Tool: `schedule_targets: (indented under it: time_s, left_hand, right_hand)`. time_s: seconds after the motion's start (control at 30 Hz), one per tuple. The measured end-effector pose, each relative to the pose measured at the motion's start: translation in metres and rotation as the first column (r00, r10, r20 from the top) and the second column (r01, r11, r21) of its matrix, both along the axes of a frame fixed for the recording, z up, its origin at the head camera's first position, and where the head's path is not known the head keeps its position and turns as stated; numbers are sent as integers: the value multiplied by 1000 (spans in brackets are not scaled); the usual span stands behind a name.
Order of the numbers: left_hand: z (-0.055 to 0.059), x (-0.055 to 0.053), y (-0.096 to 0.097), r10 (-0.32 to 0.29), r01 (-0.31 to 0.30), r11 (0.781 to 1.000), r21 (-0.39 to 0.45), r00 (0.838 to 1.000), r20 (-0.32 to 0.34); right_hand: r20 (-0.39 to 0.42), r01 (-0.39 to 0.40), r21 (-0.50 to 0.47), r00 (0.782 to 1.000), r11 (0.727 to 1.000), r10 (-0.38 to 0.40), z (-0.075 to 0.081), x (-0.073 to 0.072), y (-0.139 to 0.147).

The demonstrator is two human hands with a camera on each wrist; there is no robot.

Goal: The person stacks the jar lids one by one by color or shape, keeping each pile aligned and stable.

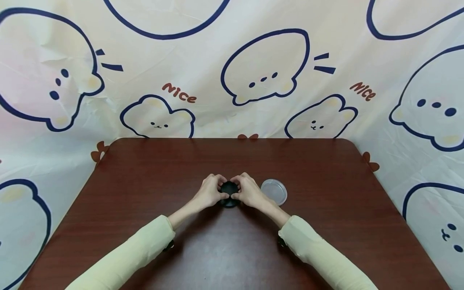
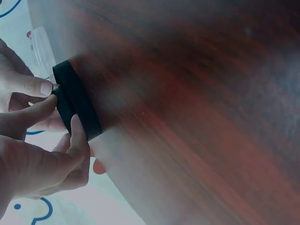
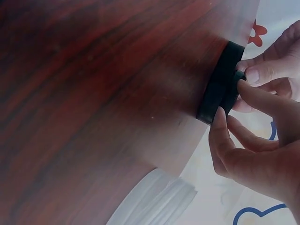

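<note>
A black round two-tiered object, a smaller disc on a wider base, stands on the brown table. My left hand grips the smaller disc from the left, thumb at the near side and fingers curled round the far side. From the right, my right hand holds the same disc in a mirrored grip, and both thumb tips almost meet in front. The wrist views show the wide base flat on the table under the fingertips.
Just right of my right hand, a clear round plastic container sits on the table. Behind the table and along its sides hangs a pale cloth printed with blue cartoon outlines. The table's far edge lies beyond the hands.
</note>
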State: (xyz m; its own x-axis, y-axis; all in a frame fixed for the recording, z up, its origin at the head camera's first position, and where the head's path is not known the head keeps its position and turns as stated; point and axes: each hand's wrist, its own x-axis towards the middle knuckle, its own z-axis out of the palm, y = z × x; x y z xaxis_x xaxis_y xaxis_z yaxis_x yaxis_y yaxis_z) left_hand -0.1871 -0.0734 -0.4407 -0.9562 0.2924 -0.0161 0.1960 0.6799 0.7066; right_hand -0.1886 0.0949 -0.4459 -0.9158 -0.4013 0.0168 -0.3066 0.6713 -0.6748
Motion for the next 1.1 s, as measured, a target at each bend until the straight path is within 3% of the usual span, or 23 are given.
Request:
schedule_targets:
  time_s: [0.47, 0.7, 1.1]
  left_hand:
    - [1, 2, -2, -10, 10, 1000, 6, 1000, -15]
    - [1, 2, -3, -19, 19, 1000, 5, 1000, -16]
    - [-1, 4, -4, -47, 46, 999, -9, 998, -38]
  right_hand:
    - [-13, -1, 20, 1000, 1000, 1, 1, 1, -2]
    - [-58, -2, 70, 998, 998, 6, 0, 2, -3]
    - [-43, -34, 162, 998, 986, 42, 4, 4, -8]
